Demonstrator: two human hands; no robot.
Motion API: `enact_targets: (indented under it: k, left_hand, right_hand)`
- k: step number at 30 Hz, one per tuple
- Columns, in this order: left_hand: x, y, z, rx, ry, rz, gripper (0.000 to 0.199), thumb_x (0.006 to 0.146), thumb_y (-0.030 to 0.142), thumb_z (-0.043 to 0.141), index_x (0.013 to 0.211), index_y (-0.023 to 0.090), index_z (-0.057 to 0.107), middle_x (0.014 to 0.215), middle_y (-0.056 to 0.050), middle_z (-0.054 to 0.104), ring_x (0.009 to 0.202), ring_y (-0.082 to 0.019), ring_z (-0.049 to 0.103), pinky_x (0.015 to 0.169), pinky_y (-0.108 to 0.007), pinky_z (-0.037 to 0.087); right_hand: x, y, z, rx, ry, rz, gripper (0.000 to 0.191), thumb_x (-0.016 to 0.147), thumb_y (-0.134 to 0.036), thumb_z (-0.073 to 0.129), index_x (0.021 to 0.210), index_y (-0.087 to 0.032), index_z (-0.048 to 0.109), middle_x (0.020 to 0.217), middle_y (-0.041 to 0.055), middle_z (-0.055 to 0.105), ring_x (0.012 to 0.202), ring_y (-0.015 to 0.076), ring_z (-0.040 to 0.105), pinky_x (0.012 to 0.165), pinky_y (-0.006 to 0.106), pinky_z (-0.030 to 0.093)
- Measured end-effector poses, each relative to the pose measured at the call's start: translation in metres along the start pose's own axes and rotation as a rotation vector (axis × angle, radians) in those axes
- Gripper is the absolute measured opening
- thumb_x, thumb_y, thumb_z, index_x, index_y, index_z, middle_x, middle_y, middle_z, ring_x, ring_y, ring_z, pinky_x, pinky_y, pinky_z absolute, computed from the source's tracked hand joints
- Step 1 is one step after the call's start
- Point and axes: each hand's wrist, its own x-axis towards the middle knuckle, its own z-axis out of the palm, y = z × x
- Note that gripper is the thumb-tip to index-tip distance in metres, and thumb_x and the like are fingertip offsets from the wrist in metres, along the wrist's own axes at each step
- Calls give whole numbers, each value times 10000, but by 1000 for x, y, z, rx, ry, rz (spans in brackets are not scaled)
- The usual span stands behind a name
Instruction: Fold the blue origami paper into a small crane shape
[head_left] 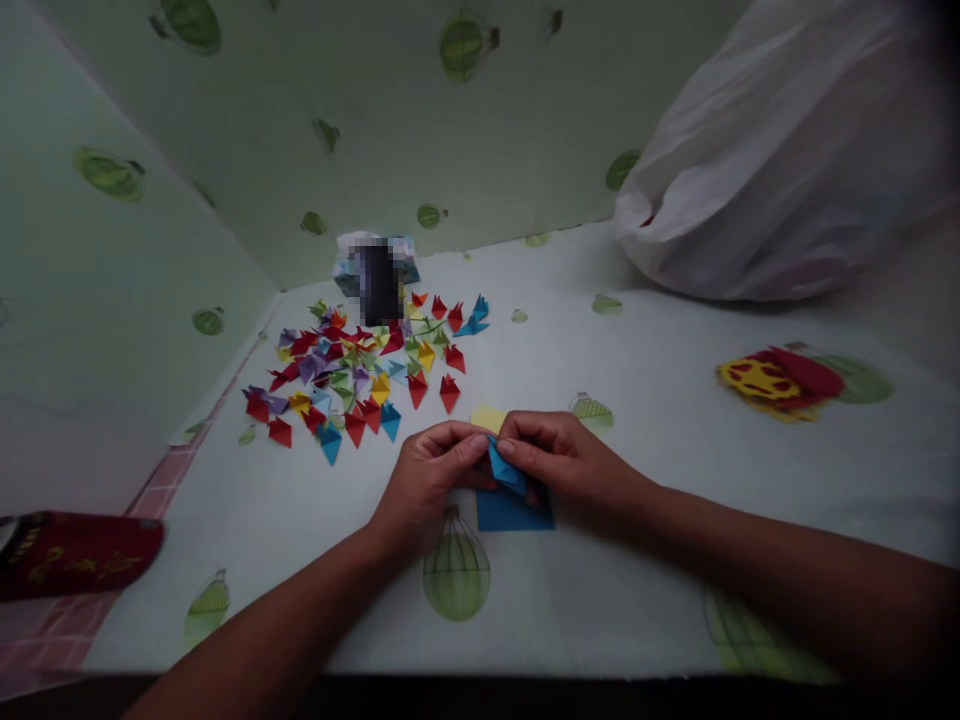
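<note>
Between my two hands is a small folded blue paper (506, 470), pinched at its upper end. My left hand (442, 460) grips it from the left with thumb and forefinger. From the right, my right hand (551, 450) holds it the same way, its lower fingers curled and partly hidden. Flat on the table under the hands lies a blue paper square (516, 512). Just beyond the fingertips a yellow paper piece (488, 418) shows in part. Many small folded paper figures (354, 428) in red, blue, yellow, green and purple are spread at the far left.
A tissue box (409, 262) stands against the wall, with a pixelated dark object (376, 285) before it. A large white plastic bag (720, 200) fills the back right. Red and yellow cut-out pieces (780, 383) lie at right. A red can (82, 553) is at left.
</note>
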Motion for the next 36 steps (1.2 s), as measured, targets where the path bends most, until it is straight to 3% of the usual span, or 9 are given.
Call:
enact_targets:
  k: [16, 30, 36]
  left_hand:
    - [-1, 0, 1, 31, 12, -17, 184, 788, 324, 796, 800, 155, 724, 700, -7, 715, 634, -122, 675, 656, -235, 545]
    - [-4, 6, 9, 162, 75, 127, 194, 761, 298, 772, 718, 145, 661, 638, 17, 646, 592, -87, 571, 589, -195, 459]
    - [-5, 7, 11, 202, 133, 160, 185, 728, 287, 770, 702, 147, 651, 644, 24, 628, 593, -83, 541, 581, -190, 438]
  right_hand:
    - [0, 1, 1, -27, 1, -21, 345, 891, -462, 577, 705, -184, 491, 550, -49, 508, 456, 83, 500, 448, 208, 386]
    - [-1, 2, 2, -15, 10, -41, 371, 876, -484, 617, 688, -189, 495, 565, -46, 485, 492, 88, 464, 463, 217, 365]
    - [1, 3, 3, 26, -8, -5, 335, 796, -446, 732, 752, -180, 533, 595, -43, 519, 518, 96, 493, 481, 219, 371]
